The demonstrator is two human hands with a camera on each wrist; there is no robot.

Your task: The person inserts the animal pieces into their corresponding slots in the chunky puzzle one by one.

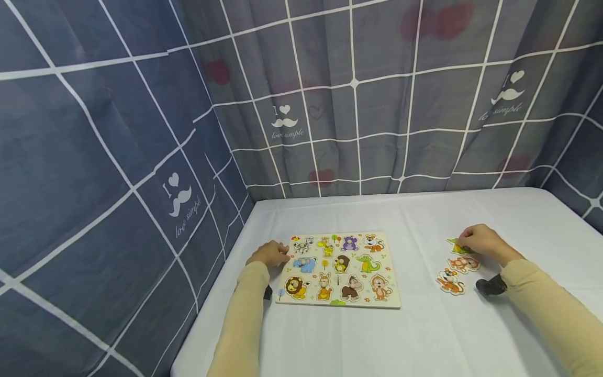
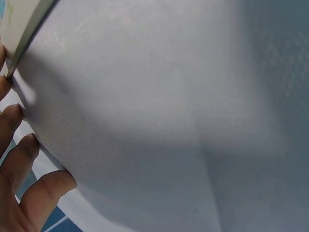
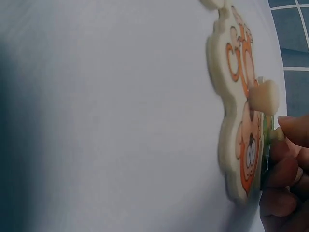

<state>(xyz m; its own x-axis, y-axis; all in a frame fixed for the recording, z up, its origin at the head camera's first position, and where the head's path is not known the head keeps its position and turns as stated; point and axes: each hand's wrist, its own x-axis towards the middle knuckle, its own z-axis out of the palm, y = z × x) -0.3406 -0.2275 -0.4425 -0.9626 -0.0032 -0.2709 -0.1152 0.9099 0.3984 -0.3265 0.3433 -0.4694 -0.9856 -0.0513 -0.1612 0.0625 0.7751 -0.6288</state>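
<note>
A wooden animal puzzle board [image 1: 336, 302] lies flat on the table, with pictures of a zebra, giraffe, elephant, lion and others. My left hand [image 1: 270, 254] rests beside its left edge, fingers loosely bent; in the left wrist view, fingertips [image 2: 29, 140] are close to the board's corner. At the right, my right hand [image 1: 482, 242] pinches the knob of a green puzzle piece [image 1: 454, 243], largely hidden behind the fingers. Just nearer lies an orange monkey puzzle piece [image 1: 464, 264], its pale knob [image 3: 264, 96] upright in the right wrist view. A tiger puzzle piece [image 1: 450, 283] sits below that.
White cloth covers the table [image 1: 339, 340]. Dark checked curtains [image 1: 330, 115] hang behind it and along the left side. A black wrist strap part [image 1: 491, 286] sticks out below the right sleeve.
</note>
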